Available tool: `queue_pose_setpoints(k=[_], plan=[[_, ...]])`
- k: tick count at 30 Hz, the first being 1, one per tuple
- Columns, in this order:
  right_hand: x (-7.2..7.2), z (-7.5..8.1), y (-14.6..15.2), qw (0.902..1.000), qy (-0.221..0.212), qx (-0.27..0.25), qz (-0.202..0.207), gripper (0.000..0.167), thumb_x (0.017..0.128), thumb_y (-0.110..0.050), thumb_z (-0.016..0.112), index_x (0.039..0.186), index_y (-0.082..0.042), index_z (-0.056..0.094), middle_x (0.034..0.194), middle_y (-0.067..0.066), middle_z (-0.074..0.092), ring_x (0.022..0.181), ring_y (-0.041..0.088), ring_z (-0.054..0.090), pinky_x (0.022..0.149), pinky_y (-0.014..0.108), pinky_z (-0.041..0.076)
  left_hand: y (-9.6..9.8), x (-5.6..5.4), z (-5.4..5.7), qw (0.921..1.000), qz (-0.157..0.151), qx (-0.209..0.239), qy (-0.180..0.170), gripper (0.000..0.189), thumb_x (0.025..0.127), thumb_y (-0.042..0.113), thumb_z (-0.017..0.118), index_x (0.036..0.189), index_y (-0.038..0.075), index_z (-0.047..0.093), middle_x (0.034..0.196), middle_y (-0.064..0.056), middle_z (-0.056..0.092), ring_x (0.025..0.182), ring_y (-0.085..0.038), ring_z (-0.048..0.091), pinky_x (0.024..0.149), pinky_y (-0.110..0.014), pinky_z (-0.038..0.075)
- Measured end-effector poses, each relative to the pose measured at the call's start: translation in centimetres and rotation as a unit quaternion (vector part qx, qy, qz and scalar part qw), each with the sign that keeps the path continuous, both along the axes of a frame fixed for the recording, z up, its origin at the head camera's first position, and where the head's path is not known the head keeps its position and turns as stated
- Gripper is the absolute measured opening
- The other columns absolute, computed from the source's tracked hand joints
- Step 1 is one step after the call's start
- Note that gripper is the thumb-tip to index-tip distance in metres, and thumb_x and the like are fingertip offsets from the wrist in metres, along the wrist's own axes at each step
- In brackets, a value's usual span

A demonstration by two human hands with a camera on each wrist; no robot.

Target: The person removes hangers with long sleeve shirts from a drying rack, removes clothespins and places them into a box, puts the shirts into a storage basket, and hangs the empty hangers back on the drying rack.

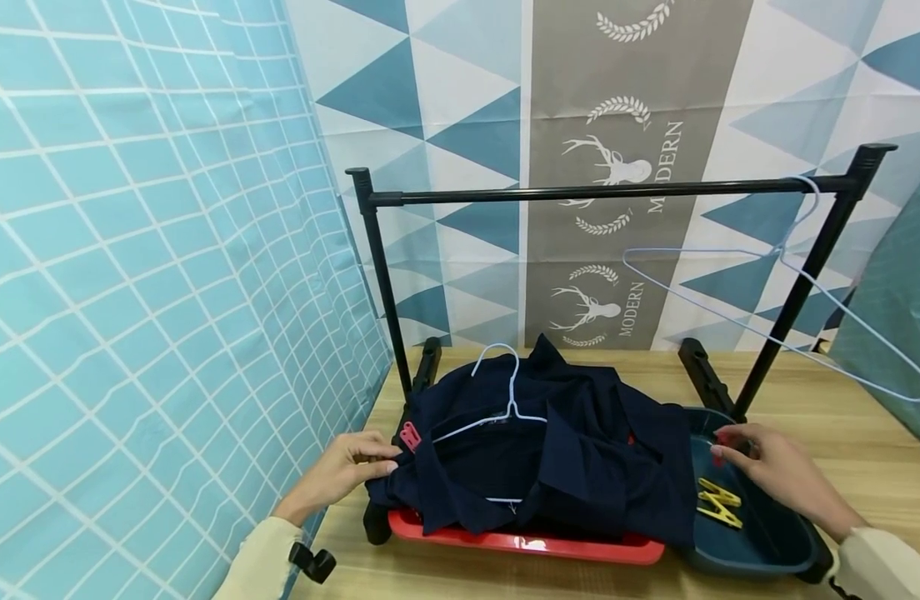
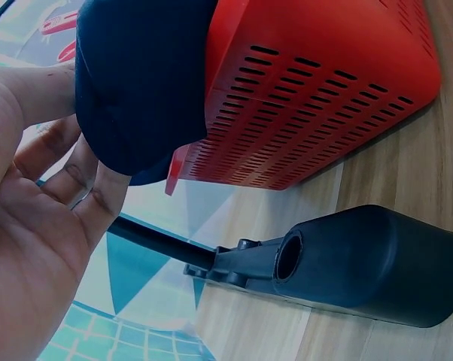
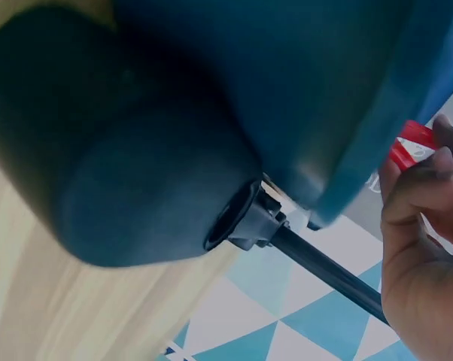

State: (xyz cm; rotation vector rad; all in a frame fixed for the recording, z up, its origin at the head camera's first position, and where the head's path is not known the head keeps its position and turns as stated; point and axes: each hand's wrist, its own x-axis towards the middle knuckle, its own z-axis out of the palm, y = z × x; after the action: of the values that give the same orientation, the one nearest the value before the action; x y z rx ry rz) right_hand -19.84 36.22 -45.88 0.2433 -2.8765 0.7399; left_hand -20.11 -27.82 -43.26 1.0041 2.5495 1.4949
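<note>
At the far left, a blue gridded covering (image 1: 130, 250) is hanging beside the worktop (image 1: 842, 433). Next to it, the left hand (image 1: 347, 471) is pinching the near left end of a dark navy shirt (image 1: 587, 492); its grip is narrow, with cloth between thumb and fingers. Just above those fingers, a pinkish-red clip (image 1: 410, 436) is sitting on the shirt's left shoulder. The shirt is lying collar toward the person, draping over a red basket (image 1: 460, 536), whose slotted side is showing in the left wrist view. A pale blue hanger (image 1: 512, 408) is resting inside the neck, its hook sticking out above the collar. Behind, a black rack (image 1: 505, 196) is spanning the scene, its rail running over the shirt. Right of the basket, a dark blue tub (image 1: 793, 542) is standing, its left edge partly hidden by the shirt. Yellow clips (image 1: 721, 504) are lying in the tub. Over the tub, the right hand (image 1: 782, 471) is holding a red clip (image 1: 718, 460) between thumb and fingertips, its grip also narrow. Farthest right, a second hanger (image 1: 781, 249) is hanging bare from the rail's right end.
</note>
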Motion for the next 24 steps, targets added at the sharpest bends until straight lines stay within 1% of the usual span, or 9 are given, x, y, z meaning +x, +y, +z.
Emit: queue_pose_setpoints(k=[4, 7, 9, 12, 15, 19, 22, 24], plan=[[-0.2, -0.3, 0.0, 0.9995, -0.003, 0.026, 0.017, 0.037, 0.097, -0.03, 0.074, 0.111, 0.004, 0.073, 0.085, -0.001, 0.067, 0.067, 0.015, 0.049, 0.055, 0.027, 0.04, 0.0, 0.0, 0.0, 1.0, -0.001, -0.004, 0.0, 0.023, 0.099, 0.01, 0.069, 0.12, 0.009, 0.078, 0.101, -0.004, 0.07, 0.078, -0.012, 0.055, 0.066, -0.028, 0.049], [-0.4, -0.5, 0.1, 0.9988, -0.011, 0.038, 0.027, 0.03, 0.095, -0.025, 0.076, 0.107, 0.003, 0.073, 0.082, -0.003, 0.066, 0.07, 0.016, 0.051, 0.058, 0.027, 0.042, 0.0, 0.0, 0.1, 1.0, -0.002, -0.007, 0.001, 0.023, 0.099, 0.011, 0.069, 0.121, 0.009, 0.078, 0.101, -0.003, 0.07, 0.078, -0.012, 0.055, 0.066, -0.028, 0.049], [-0.4, -0.5, 0.1, 0.9983, -0.014, 0.045, 0.034, 0.027, 0.093, -0.02, 0.077, 0.106, 0.003, 0.073, 0.084, -0.002, 0.066, 0.072, 0.017, 0.053, 0.06, 0.028, 0.044, 0.1, 0.0, 0.1, 1.0, -0.002, -0.007, 0.003, 0.023, 0.099, 0.011, 0.069, 0.121, 0.009, 0.078, 0.1, -0.003, 0.07, 0.078, -0.012, 0.056, 0.066, -0.028, 0.049], [-0.7, -0.7, 0.1, 0.9969, -0.021, 0.062, 0.044, 0.028, 0.091, -0.015, 0.078, 0.109, 0.006, 0.073, 0.087, 0.001, 0.067, 0.076, 0.018, 0.056, 0.064, 0.031, 0.049, 0.1, 0.0, 0.1, 1.0, -0.002, -0.007, 0.005, 0.023, 0.099, 0.011, 0.069, 0.121, 0.009, 0.078, 0.1, -0.002, 0.07, 0.077, -0.012, 0.056, 0.066, -0.028, 0.049], [-1.0, -1.0, 0.1, 0.9954, -0.029, 0.077, 0.05, 0.03, 0.089, -0.013, 0.08, 0.109, 0.008, 0.072, 0.089, 0.004, 0.068, 0.077, 0.018, 0.058, 0.068, 0.038, 0.054, 0.1, 0.0, 0.1, 0.9999, 0.001, -0.008, 0.008, 0.023, 0.099, 0.011, 0.069, 0.12, 0.009, 0.078, 0.1, -0.002, 0.07, 0.078, -0.012, 0.056, 0.066, -0.028, 0.05], [-1.3, -1.7, 0.2, 0.993, -0.026, 0.098, 0.06, 0.029, 0.087, -0.014, 0.082, 0.106, 0.007, 0.073, 0.085, 0.003, 0.066, 0.074, 0.017, 0.057, 0.067, 0.039, 0.053, 0.1, -0.1, 0.1, 0.9999, 0.003, -0.006, 0.01, 0.023, 0.099, 0.009, 0.07, 0.12, 0.007, 0.078, 0.099, -0.005, 0.07, 0.078, -0.013, 0.056, 0.066, -0.028, 0.049], [-1.4, -2.1, 0.2, 0.9914, -0.025, 0.11, 0.066, 0.03, 0.086, -0.015, 0.083, 0.105, 0.007, 0.073, 0.083, 0.001, 0.062, 0.071, 0.015, 0.052, 0.061, 0.032, 0.046, 0.1, -0.2, 0.1, 0.9999, 0.001, -0.003, 0.015, 0.023, 0.098, 0.007, 0.069, 0.119, 0.005, 0.078, 0.098, -0.007, 0.07, 0.076, -0.014, 0.055, 0.066, -0.027, 0.049], [-1.5, -2.3, 0.1, 0.991, -0.03, 0.111, 0.069, 0.031, 0.086, -0.015, 0.083, 0.105, 0.007, 0.073, 0.082, 0.002, 0.06, 0.069, 0.016, 0.05, 0.06, 0.03, 0.044, 0.1, -0.2, 0.0, 0.9998, -0.001, -0.001, 0.019, 0.022, 0.098, 0.006, 0.07, 0.118, 0.006, 0.078, 0.098, -0.006, 0.07, 0.075, -0.014, 0.055, 0.065, -0.028, 0.049]])
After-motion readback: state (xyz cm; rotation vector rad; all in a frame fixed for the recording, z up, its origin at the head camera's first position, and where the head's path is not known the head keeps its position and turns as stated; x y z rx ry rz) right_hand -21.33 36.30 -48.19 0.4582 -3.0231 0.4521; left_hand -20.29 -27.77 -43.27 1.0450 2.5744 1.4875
